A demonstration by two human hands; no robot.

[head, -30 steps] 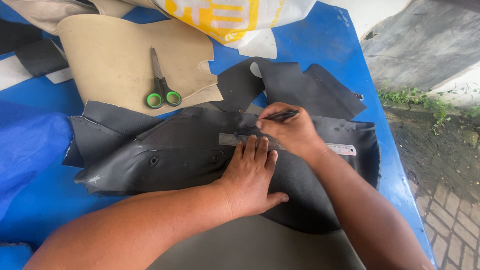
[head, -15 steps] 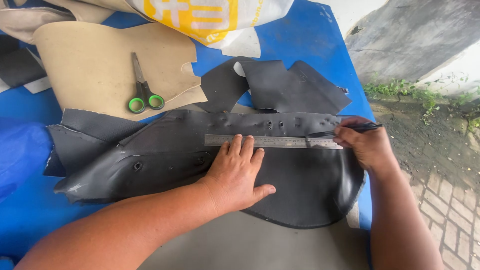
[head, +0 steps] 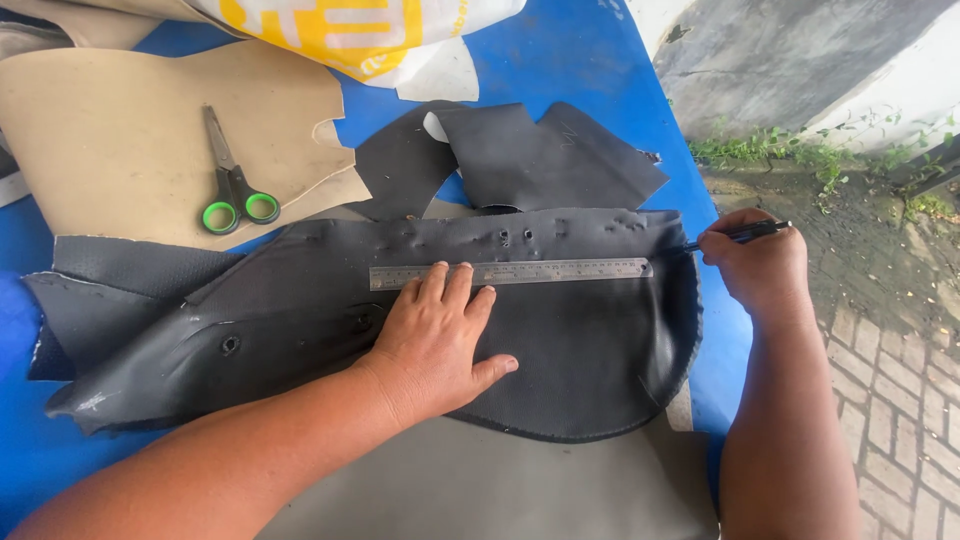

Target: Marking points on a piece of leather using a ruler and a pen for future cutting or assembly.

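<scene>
Left hand (head: 432,340) lay flat, fingers spread, pinning steel ruler (head: 510,272) on black leather sheet (head: 560,340); right hand (head: 757,265) pinched pen (head: 735,236) at ruler's end, steadying the straightedge.

Surface: a blue table (head: 590,70), its right edge running down beside brick paving.
Front and centre: a big black leather piece (head: 560,350) spread flat, overlapping a grey sheet (head: 480,490) at the near edge.
On the leather: a steel ruler (head: 560,270) lying lengthwise across it.
Far side: smaller black offcuts (head: 540,160), just touching the big piece.
Far left: a tan sheet (head: 110,150) with green-handled scissors (head: 232,195) resting on top.
Top edge: a white and yellow bag (head: 380,30) hanging over the tan sheet.
Left edge: blue cloth, barely in shot.
</scene>
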